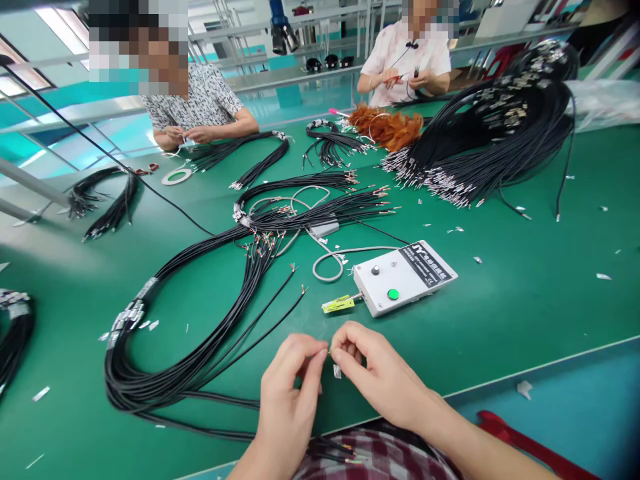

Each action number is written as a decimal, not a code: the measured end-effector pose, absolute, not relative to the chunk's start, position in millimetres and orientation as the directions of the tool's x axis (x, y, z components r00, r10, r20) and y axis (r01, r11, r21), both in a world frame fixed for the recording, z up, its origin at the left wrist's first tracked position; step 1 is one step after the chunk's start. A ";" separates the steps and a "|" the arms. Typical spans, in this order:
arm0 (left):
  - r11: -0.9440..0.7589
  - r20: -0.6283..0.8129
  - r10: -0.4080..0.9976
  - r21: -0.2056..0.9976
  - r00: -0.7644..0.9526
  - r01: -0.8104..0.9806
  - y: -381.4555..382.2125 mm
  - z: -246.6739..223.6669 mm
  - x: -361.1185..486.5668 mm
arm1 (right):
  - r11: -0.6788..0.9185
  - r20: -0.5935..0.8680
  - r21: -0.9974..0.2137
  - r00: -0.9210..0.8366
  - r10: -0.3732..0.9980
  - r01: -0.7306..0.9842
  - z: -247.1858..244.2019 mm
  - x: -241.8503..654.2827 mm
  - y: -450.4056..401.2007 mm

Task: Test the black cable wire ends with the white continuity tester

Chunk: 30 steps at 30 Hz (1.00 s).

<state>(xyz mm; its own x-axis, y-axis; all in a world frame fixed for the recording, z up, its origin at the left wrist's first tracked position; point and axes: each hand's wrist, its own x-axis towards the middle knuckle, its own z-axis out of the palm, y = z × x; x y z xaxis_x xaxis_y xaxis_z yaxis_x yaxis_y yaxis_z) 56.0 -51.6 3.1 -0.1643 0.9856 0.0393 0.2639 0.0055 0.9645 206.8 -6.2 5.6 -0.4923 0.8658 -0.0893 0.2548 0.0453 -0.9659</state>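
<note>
My left hand (293, 383) and my right hand (373, 373) meet above the front edge of the green table, fingertips pinched. A tiny coppery wire end (329, 353) shows between them; the rest of it is hidden by my fingers. Black cables (220, 398) run from a looped bundle on the left and pass behind my left hand. Some stripped cable ends (347, 455) lie over my lap. Just beyond my hands is a white box (380, 287) with a knob, a green button and a yellow-green clip (339, 305) on its shaft.
On the green table (525, 287) lie more black cable bundles (310, 217), a big cable heap (480, 133) at back right, orange strands (385, 127), a tape roll (177, 176) and paper scraps. Two people work across the table. A red stool (515, 437) stands below right.
</note>
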 end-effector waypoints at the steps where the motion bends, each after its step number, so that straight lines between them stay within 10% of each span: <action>1: -0.049 0.106 0.981 0.947 -0.165 0.316 -51.9 2.4 56.0 | 0.085 -0.068 -0.956 -0.492 0.868 0.282 6.6 207.9 -6.2; 8: 0.160 -0.133 0.969 0.980 -0.206 0.122 -42.8 -1.1 53.8 | 0.262 0.063 -0.862 -0.423 0.904 0.433 -7.8 223.2 -11.5; 17: 0.066 -0.040 0.993 0.968 -0.111 0.240 -40.9 -5.0 51.5 | 0.744 0.471 -0.261 -0.591 0.655 0.615 4.2 202.9 -4.1; 30: 0.063 -0.038 0.994 0.964 -0.098 0.259 -31.5 -16.9 50.2 | 0.724 0.462 -0.209 -0.587 0.665 0.657 8.9 213.0 11.2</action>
<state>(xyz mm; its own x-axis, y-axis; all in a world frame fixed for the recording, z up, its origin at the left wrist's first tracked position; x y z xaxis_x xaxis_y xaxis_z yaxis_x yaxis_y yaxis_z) 50.2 -31.5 -16.9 -0.0976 0.9945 -0.0383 0.2586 0.0625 0.9640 213.0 11.2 8.9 -0.5866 0.6655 0.4616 0.6572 0.7242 -0.2089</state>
